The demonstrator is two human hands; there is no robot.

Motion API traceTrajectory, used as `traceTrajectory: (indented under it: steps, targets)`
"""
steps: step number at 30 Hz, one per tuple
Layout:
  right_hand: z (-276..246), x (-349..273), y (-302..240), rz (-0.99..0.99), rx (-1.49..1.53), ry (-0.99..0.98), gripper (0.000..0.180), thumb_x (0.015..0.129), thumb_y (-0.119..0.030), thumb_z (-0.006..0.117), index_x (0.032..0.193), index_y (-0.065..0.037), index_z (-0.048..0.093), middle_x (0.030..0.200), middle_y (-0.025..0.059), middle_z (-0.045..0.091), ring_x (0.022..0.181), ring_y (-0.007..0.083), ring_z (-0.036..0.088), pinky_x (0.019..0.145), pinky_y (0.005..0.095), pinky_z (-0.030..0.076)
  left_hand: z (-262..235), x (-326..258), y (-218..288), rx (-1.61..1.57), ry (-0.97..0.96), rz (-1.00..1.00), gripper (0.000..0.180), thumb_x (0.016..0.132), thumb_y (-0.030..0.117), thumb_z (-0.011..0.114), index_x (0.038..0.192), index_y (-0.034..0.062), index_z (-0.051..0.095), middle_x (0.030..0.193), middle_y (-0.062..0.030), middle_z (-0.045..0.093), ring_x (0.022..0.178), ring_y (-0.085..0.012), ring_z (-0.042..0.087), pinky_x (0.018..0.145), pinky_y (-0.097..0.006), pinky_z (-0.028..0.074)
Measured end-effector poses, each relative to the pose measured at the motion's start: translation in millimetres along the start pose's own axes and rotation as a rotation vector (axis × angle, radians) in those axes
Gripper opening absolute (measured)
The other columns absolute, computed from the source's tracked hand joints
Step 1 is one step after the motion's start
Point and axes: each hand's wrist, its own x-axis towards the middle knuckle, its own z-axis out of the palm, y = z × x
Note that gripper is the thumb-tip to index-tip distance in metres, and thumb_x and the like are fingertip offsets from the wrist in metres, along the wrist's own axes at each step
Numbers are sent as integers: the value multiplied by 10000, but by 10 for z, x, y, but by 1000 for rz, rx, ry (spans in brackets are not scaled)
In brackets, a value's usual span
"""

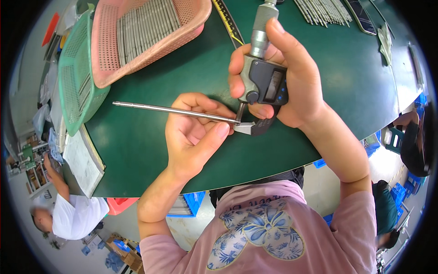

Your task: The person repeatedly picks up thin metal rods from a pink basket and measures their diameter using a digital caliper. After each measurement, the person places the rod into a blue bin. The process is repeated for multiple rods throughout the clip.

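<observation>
Green worktable (346,86), with a pink plastic basket (157,51) of metal rods (148,29) toward its left edge. Above its near edge, the left hand (191,139) pinches a slim metal rod (169,110), its right end at the measuring gap of a digital micrometer (261,75) grasped in the right hand (301,77).

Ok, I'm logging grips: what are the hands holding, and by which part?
The left hand holds a slim metal rod near its right end; the right hand grips a digital micrometer around its display body.
</observation>
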Motion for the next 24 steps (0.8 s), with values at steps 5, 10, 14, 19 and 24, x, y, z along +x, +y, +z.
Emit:
traceTrajectory:
  steps: [5,10,14,19,24]
  targets:
    - [-9,2,13,-42,-30,-6,642,856,-572,275,826,5,554,648,147,565,382,124,432,323,207,351,1,20,-30,41,88,-36,244,778,-9,608,931,15,420,826,-113,571,722,-139,563,666,-258,474]
    - [-11,-2,27,-46,-24,-14,658,871,-555,234,866,23,547,656,145,562,374,124,434,327,204,357,-3,19,-16,15,88,-46,229,784,-6,605,908,28,417,811,-107,571,709,-140,560,657,-259,473]
    - [-44,13,21,45,107,-48,650,881,-531,209,894,31,536,669,151,558,357,136,415,329,211,358,-14,10,4,-46,37,-46,251,781,-33,583,936,35,397,851,-125,566,748,-152,571,671,-277,491]
    - [-55,7,17,66,167,-83,651,868,-544,222,892,28,531,682,158,557,350,148,406,332,221,364,-33,13,19,-54,3,-48,268,772,-46,575,946,35,389,892,-135,559,772,-158,580,678,-288,508]
    - [-2,-10,8,114,215,-20,658,855,-575,241,853,11,540,671,158,560,354,143,409,327,216,357,-33,15,9,-56,-6,-49,272,770,-43,579,949,32,388,888,-137,559,772,-161,580,669,-281,507]
